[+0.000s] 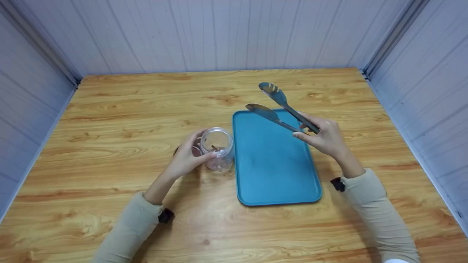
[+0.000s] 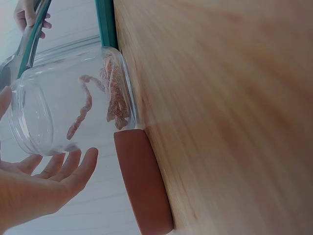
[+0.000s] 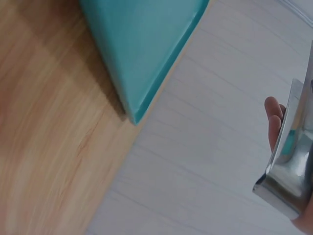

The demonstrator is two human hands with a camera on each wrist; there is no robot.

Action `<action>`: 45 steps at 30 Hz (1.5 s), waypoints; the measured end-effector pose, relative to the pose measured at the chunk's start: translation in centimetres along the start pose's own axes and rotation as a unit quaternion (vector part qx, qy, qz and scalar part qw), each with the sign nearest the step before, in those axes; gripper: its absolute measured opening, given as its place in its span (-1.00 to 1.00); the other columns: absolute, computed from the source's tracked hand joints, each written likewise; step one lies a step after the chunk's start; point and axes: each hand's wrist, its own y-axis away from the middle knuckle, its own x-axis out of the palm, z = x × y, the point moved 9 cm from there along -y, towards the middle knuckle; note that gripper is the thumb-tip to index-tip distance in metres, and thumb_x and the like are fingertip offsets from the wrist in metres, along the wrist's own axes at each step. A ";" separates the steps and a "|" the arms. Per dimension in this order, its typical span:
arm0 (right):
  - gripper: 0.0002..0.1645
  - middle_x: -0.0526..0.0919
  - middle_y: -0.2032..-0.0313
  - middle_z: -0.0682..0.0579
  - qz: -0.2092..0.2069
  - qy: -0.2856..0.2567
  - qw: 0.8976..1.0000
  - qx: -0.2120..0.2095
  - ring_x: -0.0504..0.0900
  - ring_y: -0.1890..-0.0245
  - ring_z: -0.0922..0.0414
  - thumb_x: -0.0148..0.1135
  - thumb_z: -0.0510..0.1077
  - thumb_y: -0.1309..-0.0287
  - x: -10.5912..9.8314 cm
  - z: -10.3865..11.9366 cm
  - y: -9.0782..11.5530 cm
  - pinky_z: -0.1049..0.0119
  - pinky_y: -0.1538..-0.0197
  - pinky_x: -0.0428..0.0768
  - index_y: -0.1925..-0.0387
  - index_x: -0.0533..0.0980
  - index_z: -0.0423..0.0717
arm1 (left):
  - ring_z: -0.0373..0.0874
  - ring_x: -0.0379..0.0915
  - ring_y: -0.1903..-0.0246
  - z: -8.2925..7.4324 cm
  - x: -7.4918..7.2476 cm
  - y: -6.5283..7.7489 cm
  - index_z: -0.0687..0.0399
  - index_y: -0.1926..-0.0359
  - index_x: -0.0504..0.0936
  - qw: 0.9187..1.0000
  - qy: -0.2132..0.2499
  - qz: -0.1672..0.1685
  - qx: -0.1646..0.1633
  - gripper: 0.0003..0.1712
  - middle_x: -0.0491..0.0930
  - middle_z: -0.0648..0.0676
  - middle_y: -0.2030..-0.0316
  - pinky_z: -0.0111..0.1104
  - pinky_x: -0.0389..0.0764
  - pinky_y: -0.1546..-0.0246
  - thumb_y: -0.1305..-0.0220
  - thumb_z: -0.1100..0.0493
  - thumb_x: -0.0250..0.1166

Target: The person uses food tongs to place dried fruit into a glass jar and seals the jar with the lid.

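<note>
My left hand point(image 1: 188, 155) holds a clear open jar point(image 1: 223, 164) near its rim, thumb in front and fingers behind. The jar stands upright on the table, close to the tray's left edge. At its bottom lie reddish-brown wrinkled strips point(image 2: 116, 95), with one thinner strip point(image 2: 86, 110) rising along the wall. My right hand point(image 1: 323, 135) grips metal tongs point(image 1: 292, 111) by the handle end, above the tray. The tongs' arms are spread, tips pointing up and left, nothing between them.
A blue-green rectangular tray point(image 1: 274, 164) lies on the wooden table point(image 1: 120, 146) right of the jar. A flat, round-edged brown piece point(image 2: 144, 181) sits beside the jar, mostly hidden by my left hand in the head view. Pale panel walls point(image 1: 234, 36) enclose the table.
</note>
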 end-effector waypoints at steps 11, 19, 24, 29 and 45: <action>-0.42 0.64 0.46 -0.04 -0.035 0.007 0.994 0.105 0.48 0.67 0.24 0.38 -0.07 0.15 -1.4 -2.4 1.9 0.42 0.71 0.18 0.02 0.49 -0.16 | 0.10 0.30 0.16 0.0 0.0 0.0 0.18 -0.22 0.21 1.000 -0.008 -0.003 -0.002 -0.18 0.30 0.26 -0.01 -0.03 0.34 0.18 0.07 0.17 0.39; -0.40 0.64 0.43 -0.05 -0.063 0.008 0.977 0.203 0.55 0.52 0.32 0.37 0.00 0.16 -2.8 -4.9 3.6 0.49 0.57 0.37 0.05 0.51 -0.20 | 0.15 0.29 0.13 0.1 0.0 0.0 0.16 -0.21 0.23 1.000 -0.009 0.000 0.004 -0.19 0.29 0.28 0.00 -0.01 0.34 0.18 0.07 0.15 0.39; -0.39 0.63 0.44 -0.07 -0.062 0.041 0.969 0.236 0.52 0.53 0.16 0.35 0.07 0.15 -3.5 -6.0 4.7 0.50 0.54 0.35 0.06 0.51 -0.21 | 0.17 0.29 0.14 0.0 -0.1 0.0 0.15 -0.20 0.24 1.000 -0.005 0.000 0.006 -0.19 0.30 0.29 0.00 0.01 0.34 0.18 0.07 0.12 0.39; -0.35 0.61 0.39 -0.15 -0.043 0.074 0.961 0.261 0.55 0.48 0.07 0.33 0.11 0.14 -3.9 -7.1 5.9 0.51 0.49 0.36 0.06 0.50 -0.24 | 0.15 0.29 0.13 0.2 0.0 0.0 0.11 -0.21 0.23 1.000 0.000 0.001 -0.001 -0.20 0.30 0.26 -0.01 0.01 0.33 0.16 0.06 0.10 0.39; -0.28 0.57 0.28 -0.26 -0.017 0.132 0.945 0.299 0.50 0.39 -0.10 0.28 0.17 0.11 -5.3 -9.1 9.1 0.09 0.38 0.32 0.05 0.48 -0.32 | 0.18 0.27 0.12 0.2 0.0 0.1 0.11 -0.21 0.23 1.000 0.005 0.003 0.002 -0.20 0.25 0.29 -0.04 -0.03 0.35 0.17 0.05 0.11 0.38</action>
